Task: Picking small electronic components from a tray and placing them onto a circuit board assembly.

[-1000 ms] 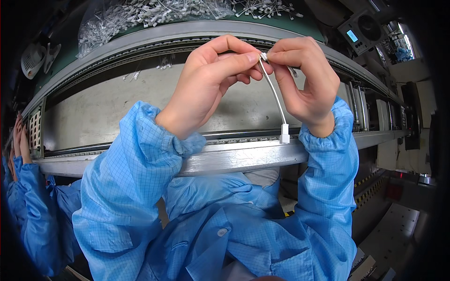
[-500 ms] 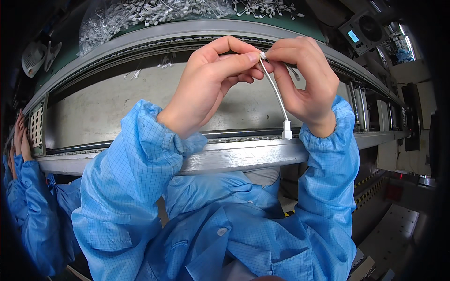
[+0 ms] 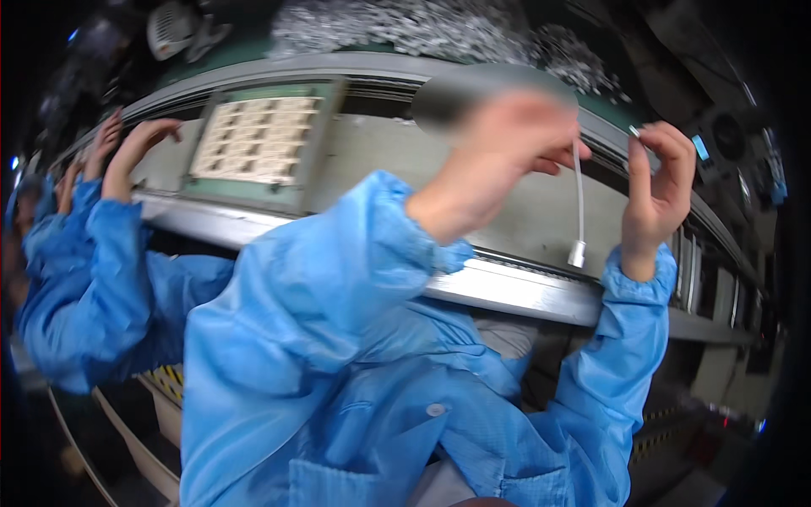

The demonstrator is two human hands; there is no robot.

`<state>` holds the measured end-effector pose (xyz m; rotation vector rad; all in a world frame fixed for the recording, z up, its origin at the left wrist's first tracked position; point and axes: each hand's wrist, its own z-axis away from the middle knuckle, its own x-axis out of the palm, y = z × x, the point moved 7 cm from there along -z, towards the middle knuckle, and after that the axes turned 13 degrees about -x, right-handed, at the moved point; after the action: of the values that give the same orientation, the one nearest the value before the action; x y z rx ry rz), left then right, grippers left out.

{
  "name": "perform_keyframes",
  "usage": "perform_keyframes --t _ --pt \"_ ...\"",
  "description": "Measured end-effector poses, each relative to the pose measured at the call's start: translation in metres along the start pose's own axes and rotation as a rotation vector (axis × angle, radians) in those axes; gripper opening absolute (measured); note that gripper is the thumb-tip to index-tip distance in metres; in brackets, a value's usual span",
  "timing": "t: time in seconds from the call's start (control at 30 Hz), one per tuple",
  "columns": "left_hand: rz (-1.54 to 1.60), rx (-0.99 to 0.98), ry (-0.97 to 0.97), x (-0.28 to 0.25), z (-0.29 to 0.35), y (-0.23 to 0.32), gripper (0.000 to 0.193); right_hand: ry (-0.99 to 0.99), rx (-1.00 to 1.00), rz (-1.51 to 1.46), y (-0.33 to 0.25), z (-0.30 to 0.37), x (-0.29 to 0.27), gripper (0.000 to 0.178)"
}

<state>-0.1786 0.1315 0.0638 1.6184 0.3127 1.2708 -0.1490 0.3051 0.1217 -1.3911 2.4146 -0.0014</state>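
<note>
From the fingers of my left hand hangs a white cable, its white plug at the lower end above the conveyor's front rail. The fingertips of this hand and the cable's upper end are blurred. To the right, apart from it, my right hand is raised with thumb and index finger pinched. A small pale piece pokes out at those fingertips, too small to name. Both hands are over the conveyor.
On the conveyor at left lies a framed panel of pale blocks. A co-worker's hand is beside it. A heap of white cables lies beyond the far rail. A dark box with a small lit screen stands at right.
My hands have come apart; the white cable hangs from the left one. The view has swung left, and the framed panel shows more fully with a co-worker's hand near it.
</note>
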Motion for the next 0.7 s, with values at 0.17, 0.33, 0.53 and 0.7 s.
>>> perform_keyframes --t 0.17,0.33,0.53,0.7 --pt "-0.237 0.190 0.111 0.006 0.047 0.019 0.019 -0.110 0.290 -0.005 0.037 0.028 -0.014 0.008" --pt "-0.599 0.129 0.679 -0.095 0.127 0.115 0.035 -0.116 0.280 -0.067 0.051 0.028 -0.016 0.008" --pt "-1.235 -0.789 1.080 -0.277 0.205 0.184 0.027 -0.161 0.320 -0.142 0.072 0.037 -0.016 0.010" --pt "-1.402 -1.077 0.973 -0.263 0.188 0.175 0.019 -0.119 0.369 -0.157 0.086 0.046 -0.025 0.011"
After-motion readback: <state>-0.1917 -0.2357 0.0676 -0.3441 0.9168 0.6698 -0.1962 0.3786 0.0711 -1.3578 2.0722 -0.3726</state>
